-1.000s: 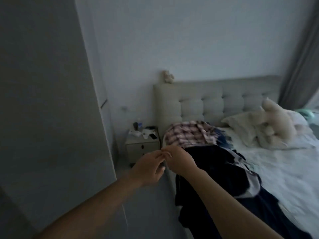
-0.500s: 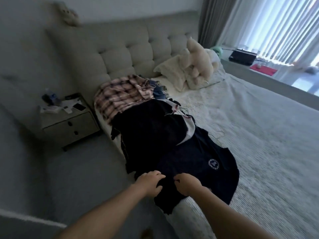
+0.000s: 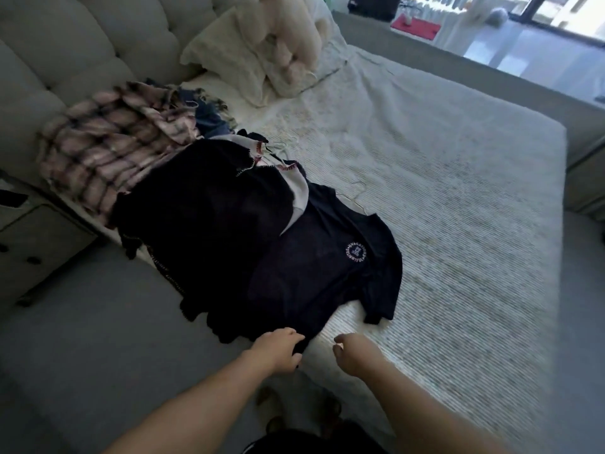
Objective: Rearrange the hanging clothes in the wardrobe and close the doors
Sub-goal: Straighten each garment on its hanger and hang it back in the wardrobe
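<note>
A pile of clothes lies across the left side of the bed: a navy T-shirt (image 3: 314, 273) with a round white logo in front, a black garment (image 3: 203, 211) behind it, and a pink plaid shirt (image 3: 108, 149) by the headboard. My left hand (image 3: 278, 350) grips the near hem of the navy T-shirt at the bed's edge. My right hand (image 3: 355, 352) hovers just right of that hem over the bedcover, fingers curled, holding nothing. A thin hanger hook (image 3: 358, 194) shows beside the T-shirt's collar. The wardrobe is out of view.
The bed (image 3: 458, 224) has a cream textured cover, with pillows and a plush toy (image 3: 288, 37) at the padded headboard (image 3: 65, 44). A nightstand (image 3: 29, 237) stands at the left. Grey floor (image 3: 98, 339) runs between it and me.
My view swung from the wardrobe side and wall down to the bed. My hands dropped to the navy T-shirt's hem; the right hand has since come off it to the right.
</note>
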